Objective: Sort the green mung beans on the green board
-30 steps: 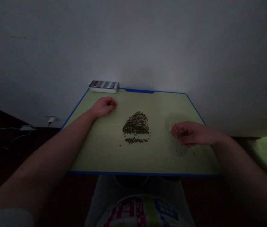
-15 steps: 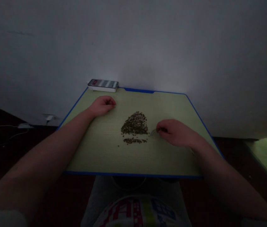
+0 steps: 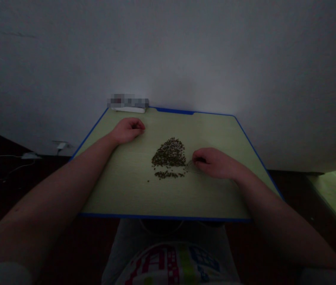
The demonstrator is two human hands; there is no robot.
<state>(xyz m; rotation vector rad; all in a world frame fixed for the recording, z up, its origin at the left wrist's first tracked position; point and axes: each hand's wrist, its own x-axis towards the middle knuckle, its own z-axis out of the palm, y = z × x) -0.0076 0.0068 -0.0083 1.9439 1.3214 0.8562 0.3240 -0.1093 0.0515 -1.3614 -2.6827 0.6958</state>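
Note:
A heap of small brown-green grains (image 3: 169,153), perhaps dried beans or seeds, lies on the pale board-like tabletop (image 3: 120,198). Along its near side runs a thin separate strip of the same grains (image 3: 169,174). My right hand (image 3: 212,162) is closed around a small fork (image 3: 189,164); its thin tines point left and reach the heap's right edge, while its handle is hidden in my fingers. My left hand (image 3: 128,130) rests on the tabletop to the left of and beyond the heap, fingers curled in toward the thumb, with nothing visible in them.
At the back left corner a phone-like device (image 3: 129,101), blurred out, sits on a white box (image 3: 130,109). Blue edging (image 3: 162,217) borders the tabletop, which stands against a grey wall (image 3: 170,51). A plug and cables (image 3: 31,156) are at the lower left.
My right hand has moved slightly left, bringing the fork's tines to the heap's edge. The left hand stays in place. The whole view has shifted slightly.

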